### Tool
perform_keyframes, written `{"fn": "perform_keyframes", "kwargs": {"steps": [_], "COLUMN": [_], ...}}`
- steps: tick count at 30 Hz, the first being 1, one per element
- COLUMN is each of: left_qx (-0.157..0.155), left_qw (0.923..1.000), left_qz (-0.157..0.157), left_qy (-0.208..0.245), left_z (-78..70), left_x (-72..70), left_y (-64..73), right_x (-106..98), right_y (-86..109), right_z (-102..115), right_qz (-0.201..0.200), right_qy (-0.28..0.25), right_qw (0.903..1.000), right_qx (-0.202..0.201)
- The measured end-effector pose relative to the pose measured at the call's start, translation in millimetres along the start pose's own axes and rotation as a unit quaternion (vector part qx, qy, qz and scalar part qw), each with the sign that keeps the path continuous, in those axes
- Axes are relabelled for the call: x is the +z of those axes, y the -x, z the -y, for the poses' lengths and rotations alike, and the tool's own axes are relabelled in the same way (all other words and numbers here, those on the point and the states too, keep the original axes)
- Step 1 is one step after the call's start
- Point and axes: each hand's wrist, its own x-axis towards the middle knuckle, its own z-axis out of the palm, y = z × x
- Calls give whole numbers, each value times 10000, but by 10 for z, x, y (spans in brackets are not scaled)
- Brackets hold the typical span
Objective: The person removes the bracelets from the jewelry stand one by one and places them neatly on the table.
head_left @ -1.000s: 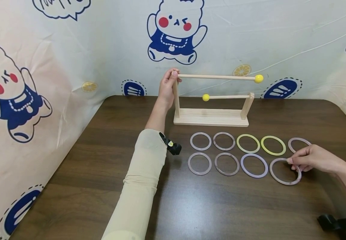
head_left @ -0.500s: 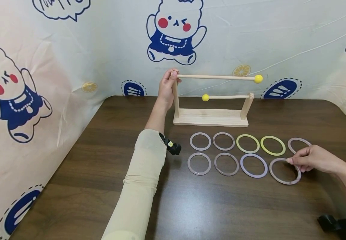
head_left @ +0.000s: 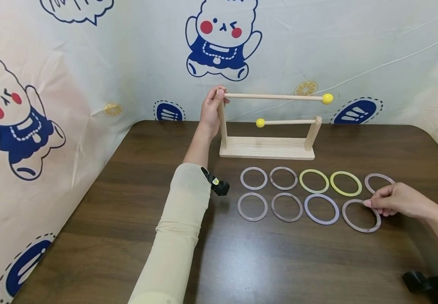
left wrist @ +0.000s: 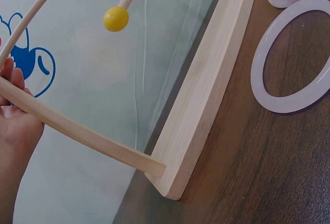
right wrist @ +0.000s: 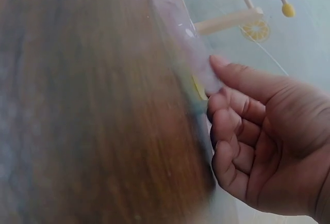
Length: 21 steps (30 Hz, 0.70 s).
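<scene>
A pale wooden stand [head_left: 266, 147] has a taller left post and a shorter right post, each bearing a horizontal rod tipped with a yellow ball. My left hand [head_left: 212, 110] grips the top of the taller post [left wrist: 77, 131], beside the upper rod [head_left: 274, 97]. At the right, my right hand [head_left: 399, 202] pinches the edge of a pale purple marbled ring [head_left: 361, 230] between thumb and fingers. The right wrist view shows this ring [right wrist: 185, 35] nearly edge-on. Just behind that hand lies a pinkish ring [head_left: 369, 182], partly covered by it.
Several more rings lie in two rows before the stand, among them a yellow-green ring [head_left: 346, 194], a blue-violet ring [head_left: 321, 222] and a lilac ring [head_left: 252, 219]. A printed cloth [head_left: 135, 55] hangs behind the brown table [head_left: 264, 266].
My right hand's fingers have shifted slightly at the ring's edge, and the ring has moved a touch. The left hand and stand stay where they were.
</scene>
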Motion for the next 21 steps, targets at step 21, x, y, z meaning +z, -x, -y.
{"fn": "perform_keyframes", "kwargs": {"steps": [21], "left_qx": [85], "left_qw": [9999], "left_qz": [-72], "left_qy": [44], "left_z": [6], "left_x": [11], "left_y": [0], "right_x": [-37], "right_y": [-120], "right_z": [279], "right_qz": [-829], "right_qy": [1157], "right_qw": [9896], "right_qx": [228]}}
